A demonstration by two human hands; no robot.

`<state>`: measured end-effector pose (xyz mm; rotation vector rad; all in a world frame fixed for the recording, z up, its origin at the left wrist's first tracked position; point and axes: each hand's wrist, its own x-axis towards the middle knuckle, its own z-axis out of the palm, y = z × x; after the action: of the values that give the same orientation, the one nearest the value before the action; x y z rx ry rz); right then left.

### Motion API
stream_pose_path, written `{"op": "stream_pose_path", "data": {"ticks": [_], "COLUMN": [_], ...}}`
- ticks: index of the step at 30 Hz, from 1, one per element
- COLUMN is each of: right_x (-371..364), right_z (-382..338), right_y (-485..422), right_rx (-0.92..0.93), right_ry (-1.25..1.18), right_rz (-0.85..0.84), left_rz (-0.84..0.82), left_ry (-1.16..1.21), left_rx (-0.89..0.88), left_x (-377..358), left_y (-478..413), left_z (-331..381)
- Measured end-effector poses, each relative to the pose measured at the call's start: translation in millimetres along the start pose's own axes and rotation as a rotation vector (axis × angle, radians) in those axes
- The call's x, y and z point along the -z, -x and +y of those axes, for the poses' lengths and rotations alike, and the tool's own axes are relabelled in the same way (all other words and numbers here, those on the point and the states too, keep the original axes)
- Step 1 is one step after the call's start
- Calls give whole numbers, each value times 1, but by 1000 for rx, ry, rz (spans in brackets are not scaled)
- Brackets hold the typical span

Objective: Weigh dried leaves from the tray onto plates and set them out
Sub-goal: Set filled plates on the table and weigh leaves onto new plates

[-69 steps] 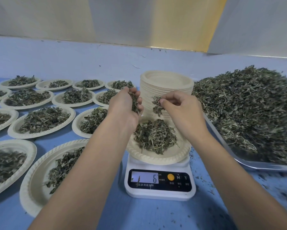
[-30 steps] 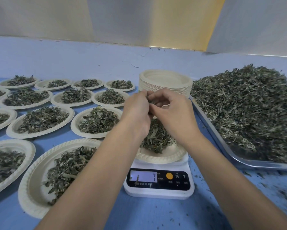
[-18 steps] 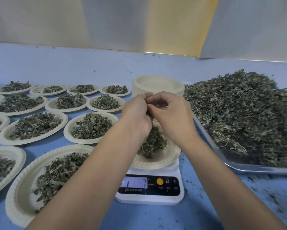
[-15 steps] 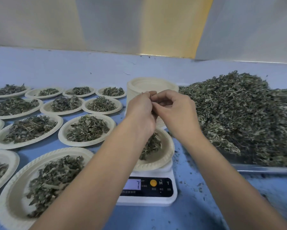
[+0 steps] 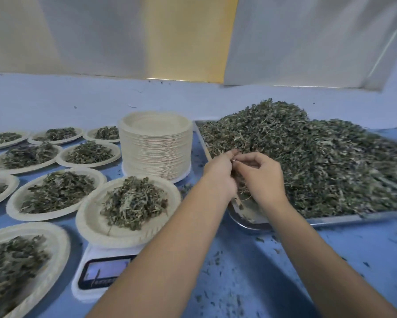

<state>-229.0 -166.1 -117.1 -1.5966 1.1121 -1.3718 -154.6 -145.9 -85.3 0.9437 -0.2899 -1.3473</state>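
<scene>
A heap of dried leaves point(image 5: 319, 161) fills the metal tray point(image 5: 353, 218) on the right. My left hand point(image 5: 219, 174) and my right hand point(image 5: 262, 179) are pressed together over the tray's near left corner, fingers pinched on a small clump of dried leaves between them. To their left, a paper plate point(image 5: 87, 218) with a mound of leaves point(image 5: 133, 203) rests on the white scale point(image 5: 96, 277). My left forearm hides part of the scale's display, and the reading is blurred.
A tall stack of empty paper plates point(image 5: 156, 148) stands behind the scale, beside the tray. Several filled plates point(image 5: 55, 193) cover the blue table point(image 5: 250, 271) on the left. Leaf crumbs lie scattered in front of the tray.
Both hands, still held together, have moved right from above the plate on the scale to the tray's near corner. The view has swung right with them.
</scene>
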Motion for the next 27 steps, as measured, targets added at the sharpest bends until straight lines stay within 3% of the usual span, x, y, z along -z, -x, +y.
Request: {"op": "stream_pose_path", "data": {"ticks": [5,10,20,27], "right_x": [9,11,12,11], "right_z": [18,17,16,16], "right_y": [-7,-11,-7,-8], "right_rx": [-204,-267,-239,-235], "right_ry": [-19,-105,-173,-193], "right_rz": [45,80,109,130], "left_rz": [2,-86,-166,-69], "left_ry": [-224,-378,-435,-356], "left_rx": [57,76,-7,53], "left_x": [-3,0,1,-2], "left_y": [-5,-5,-4,-4], "left_z": [-7,3,-5,-10]}}
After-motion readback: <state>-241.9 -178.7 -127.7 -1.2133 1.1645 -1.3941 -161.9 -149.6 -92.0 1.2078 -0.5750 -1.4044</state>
